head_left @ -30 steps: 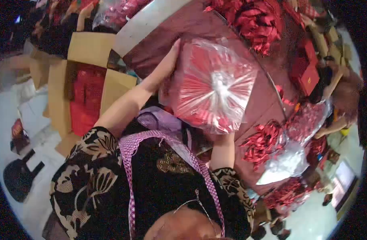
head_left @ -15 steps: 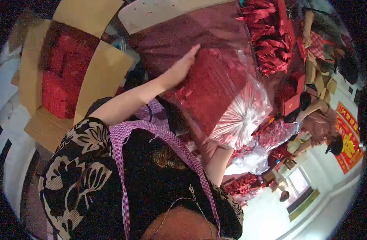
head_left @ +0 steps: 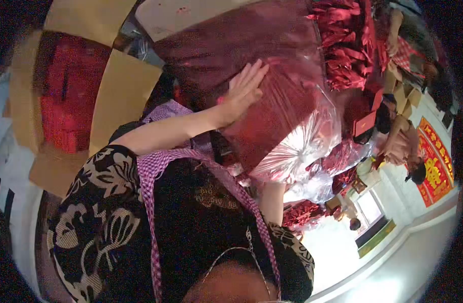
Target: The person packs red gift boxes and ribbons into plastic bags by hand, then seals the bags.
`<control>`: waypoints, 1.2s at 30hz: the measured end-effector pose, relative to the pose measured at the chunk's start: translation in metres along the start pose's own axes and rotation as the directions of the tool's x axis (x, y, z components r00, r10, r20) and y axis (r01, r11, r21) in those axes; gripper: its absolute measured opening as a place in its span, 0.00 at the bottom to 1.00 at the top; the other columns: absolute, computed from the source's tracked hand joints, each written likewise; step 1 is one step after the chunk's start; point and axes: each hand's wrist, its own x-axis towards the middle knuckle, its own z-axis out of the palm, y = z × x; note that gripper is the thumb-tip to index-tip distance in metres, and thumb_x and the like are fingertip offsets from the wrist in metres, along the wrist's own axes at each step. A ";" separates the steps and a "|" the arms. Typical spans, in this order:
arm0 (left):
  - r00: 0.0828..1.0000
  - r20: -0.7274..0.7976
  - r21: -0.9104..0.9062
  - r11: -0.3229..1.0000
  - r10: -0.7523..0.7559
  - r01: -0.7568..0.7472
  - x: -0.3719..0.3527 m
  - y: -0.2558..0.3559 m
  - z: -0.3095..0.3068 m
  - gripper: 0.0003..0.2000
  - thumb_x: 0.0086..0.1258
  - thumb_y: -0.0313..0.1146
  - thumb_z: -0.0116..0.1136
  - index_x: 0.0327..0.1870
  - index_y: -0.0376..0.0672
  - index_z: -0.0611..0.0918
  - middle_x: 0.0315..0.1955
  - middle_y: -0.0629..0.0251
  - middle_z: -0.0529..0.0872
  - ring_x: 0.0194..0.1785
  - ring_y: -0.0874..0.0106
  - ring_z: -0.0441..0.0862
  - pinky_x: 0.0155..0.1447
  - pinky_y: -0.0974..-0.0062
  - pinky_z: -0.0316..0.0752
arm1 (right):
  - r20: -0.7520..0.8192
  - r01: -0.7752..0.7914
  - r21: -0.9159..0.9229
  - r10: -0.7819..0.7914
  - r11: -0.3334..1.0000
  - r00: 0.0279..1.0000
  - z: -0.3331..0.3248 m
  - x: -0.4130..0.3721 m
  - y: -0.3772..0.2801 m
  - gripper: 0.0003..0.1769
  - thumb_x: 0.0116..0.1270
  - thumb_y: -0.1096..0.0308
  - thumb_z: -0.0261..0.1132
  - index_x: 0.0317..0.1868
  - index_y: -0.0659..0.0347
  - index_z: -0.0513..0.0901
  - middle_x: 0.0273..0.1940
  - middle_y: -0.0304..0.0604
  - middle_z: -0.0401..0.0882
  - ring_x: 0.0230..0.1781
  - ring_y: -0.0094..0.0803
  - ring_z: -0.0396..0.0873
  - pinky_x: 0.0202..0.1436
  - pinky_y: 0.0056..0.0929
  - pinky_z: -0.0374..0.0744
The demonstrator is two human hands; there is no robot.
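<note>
A clear plastic bag (head_left: 304,149) packed with flat red goods lies tilted in front of me, its gathered, shiny end toward the lower right. What exactly the red contents are cannot be made out. My left hand (head_left: 244,93) rests on the bag's upper left side, fingers stretched out and lying flat. My right forearm (head_left: 273,202) comes up from below to the bag's near edge. The bag hides the right hand and its fingers. Under the bag spreads a dark red table cover (head_left: 211,55).
At left stands an open cardboard box (head_left: 123,96) holding red packages (head_left: 64,101). Bundles of red ribbon-like pieces (head_left: 345,50) lie at the table's far right. Beyond are a red box (head_left: 363,123), more plastic-wrapped red goods (head_left: 337,164) and other people (head_left: 400,144).
My left hand has slid a little right and down over the bag, its fingers now more spread. The right hand has gone further out of sight behind the bag. The view has shifted slightly.
</note>
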 end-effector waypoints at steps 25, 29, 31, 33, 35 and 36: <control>0.995 -0.095 -0.400 0.916 0.000 -0.039 0.025 0.049 -0.037 0.28 0.76 0.45 0.35 0.71 0.37 0.55 0.68 0.59 0.61 0.69 0.69 0.59 0.71 0.73 0.52 | -0.776 0.410 0.099 -0.187 0.907 0.602 -0.089 -0.021 0.013 0.22 0.70 0.55 0.56 0.47 0.69 0.79 0.44 0.46 0.80 0.46 0.27 0.75 0.53 0.27 0.73; 0.989 -0.144 -0.179 0.984 -0.029 0.003 0.001 0.062 -0.064 0.27 0.75 0.45 0.39 0.66 0.33 0.63 0.65 0.56 0.66 0.67 0.69 0.63 0.70 0.73 0.53 | -0.732 0.310 -0.248 -0.388 0.918 0.560 -0.039 -0.081 -0.102 0.18 0.64 0.60 0.62 0.45 0.69 0.80 0.42 0.46 0.81 0.40 0.30 0.78 0.49 0.26 0.74; 0.989 -0.099 -0.278 0.958 -0.109 0.077 -0.004 0.051 -0.066 0.28 0.74 0.47 0.42 0.65 0.32 0.65 0.65 0.55 0.66 0.68 0.67 0.62 0.70 0.73 0.52 | -0.379 0.170 -0.656 -0.515 0.736 0.769 -0.033 -0.087 -0.118 0.19 0.55 0.63 0.67 0.45 0.65 0.80 0.38 0.51 0.82 0.34 0.41 0.80 0.41 0.29 0.76; 0.976 0.102 -0.434 0.875 -0.191 0.217 0.009 -0.008 -0.062 0.27 0.75 0.46 0.40 0.65 0.33 0.65 0.65 0.57 0.67 0.68 0.69 0.62 0.70 0.74 0.53 | -0.351 0.071 -0.782 -0.532 0.619 0.770 -0.010 -0.086 -0.131 0.19 0.53 0.62 0.68 0.45 0.59 0.82 0.37 0.56 0.81 0.38 0.46 0.80 0.40 0.37 0.75; 0.982 0.139 -0.334 0.927 -0.128 0.169 -0.009 0.060 -0.050 0.26 0.76 0.44 0.36 0.67 0.35 0.63 0.66 0.60 0.65 0.71 0.70 0.56 0.72 0.75 0.47 | -0.358 -0.047 -0.881 -0.598 0.471 0.717 -0.006 -0.073 -0.121 0.19 0.55 0.57 0.67 0.45 0.59 0.82 0.36 0.55 0.82 0.36 0.45 0.81 0.42 0.42 0.75; 0.972 0.202 -0.305 0.936 -0.116 0.175 -0.003 0.061 -0.041 0.26 0.76 0.44 0.36 0.67 0.35 0.63 0.66 0.60 0.65 0.71 0.70 0.56 0.72 0.75 0.47 | -0.423 -0.097 -0.857 -0.583 0.506 0.693 -0.006 -0.083 -0.112 0.19 0.55 0.57 0.67 0.45 0.59 0.82 0.36 0.55 0.82 0.36 0.45 0.81 0.42 0.42 0.75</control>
